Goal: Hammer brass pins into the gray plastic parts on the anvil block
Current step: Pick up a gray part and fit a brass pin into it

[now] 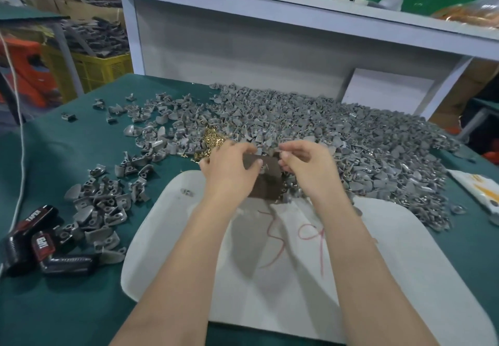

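A brown anvil block (268,183) stands at the far edge of the white board (378,259). My left hand (232,167) is curled over the block's left side, its thumb and fingers pinching what looks like a small brass pin (263,167). My right hand (305,162) hovers at the block's upper right corner and pinches a small gray plastic part (278,153) at its fingertips. Loose brass pins (213,137) lie in a heap just beyond my left hand. A big pile of gray parts (337,129) spreads behind and to the right. No hammer is in view.
A smaller heap of gray parts (100,210) lies left of the board on the green table cover (54,305). Black-and-red tools (35,243) sit at the left edge. A white shelf unit (243,48) rises behind the pile; a printed packet (478,191) lies far right.
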A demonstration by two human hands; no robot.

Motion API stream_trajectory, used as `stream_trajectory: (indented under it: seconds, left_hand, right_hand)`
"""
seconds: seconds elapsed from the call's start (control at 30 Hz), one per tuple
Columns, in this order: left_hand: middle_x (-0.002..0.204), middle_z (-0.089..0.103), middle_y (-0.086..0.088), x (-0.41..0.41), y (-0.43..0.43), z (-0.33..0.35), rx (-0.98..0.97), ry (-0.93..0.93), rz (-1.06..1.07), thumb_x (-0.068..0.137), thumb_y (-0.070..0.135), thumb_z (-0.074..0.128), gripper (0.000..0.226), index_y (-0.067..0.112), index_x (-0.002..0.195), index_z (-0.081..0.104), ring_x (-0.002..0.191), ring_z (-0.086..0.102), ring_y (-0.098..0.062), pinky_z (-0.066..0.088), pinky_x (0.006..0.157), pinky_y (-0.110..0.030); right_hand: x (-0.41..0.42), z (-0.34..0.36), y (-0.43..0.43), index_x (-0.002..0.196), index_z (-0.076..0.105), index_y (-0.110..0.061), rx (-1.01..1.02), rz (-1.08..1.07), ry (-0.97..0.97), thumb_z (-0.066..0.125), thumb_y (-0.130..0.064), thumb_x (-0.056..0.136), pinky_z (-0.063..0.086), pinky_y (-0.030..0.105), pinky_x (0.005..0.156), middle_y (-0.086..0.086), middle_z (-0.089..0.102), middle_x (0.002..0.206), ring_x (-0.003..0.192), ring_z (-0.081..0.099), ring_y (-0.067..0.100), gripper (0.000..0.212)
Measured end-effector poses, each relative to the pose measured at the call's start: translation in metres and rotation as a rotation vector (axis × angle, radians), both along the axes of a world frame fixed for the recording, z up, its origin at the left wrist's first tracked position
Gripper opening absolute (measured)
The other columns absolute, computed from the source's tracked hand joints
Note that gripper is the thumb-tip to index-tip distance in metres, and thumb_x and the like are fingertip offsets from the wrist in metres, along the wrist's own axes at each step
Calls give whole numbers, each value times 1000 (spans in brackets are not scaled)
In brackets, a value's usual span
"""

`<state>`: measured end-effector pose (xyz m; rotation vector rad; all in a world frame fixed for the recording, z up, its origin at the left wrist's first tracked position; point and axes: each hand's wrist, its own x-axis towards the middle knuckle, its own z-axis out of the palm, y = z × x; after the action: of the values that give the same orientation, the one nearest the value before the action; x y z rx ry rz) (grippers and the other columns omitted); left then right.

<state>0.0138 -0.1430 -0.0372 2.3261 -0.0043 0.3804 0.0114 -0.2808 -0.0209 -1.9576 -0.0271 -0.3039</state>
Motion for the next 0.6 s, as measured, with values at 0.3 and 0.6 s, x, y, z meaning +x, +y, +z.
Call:
stream_trajectory:
  seconds: [0.3, 0.6]
  left_hand:
    - [85, 71, 1, -7, 0, 11, -326, -104, -184, 91, 15, 59, 14, 18, 82, 69, 82, 62, -13, 45, 78, -19]
    - [111, 64, 7, 0, 4, -1, 8, 10, -44, 89, 30, 60, 15, 30, 103, 67, 110, 56, -21, 39, 99, -40]
  right_hand:
    - [-1, 8, 21, 81, 59, -22, 6, 33, -94, 62, -3, 87, 55, 33, 78, -2, 65, 77, 70, 63, 13, 19]
    - [10, 7, 16, 87, 64, -20, -520, 28, -6, 58, -14, 91, 41, 23, 76, -2, 65, 88, 84, 57, 14, 9]
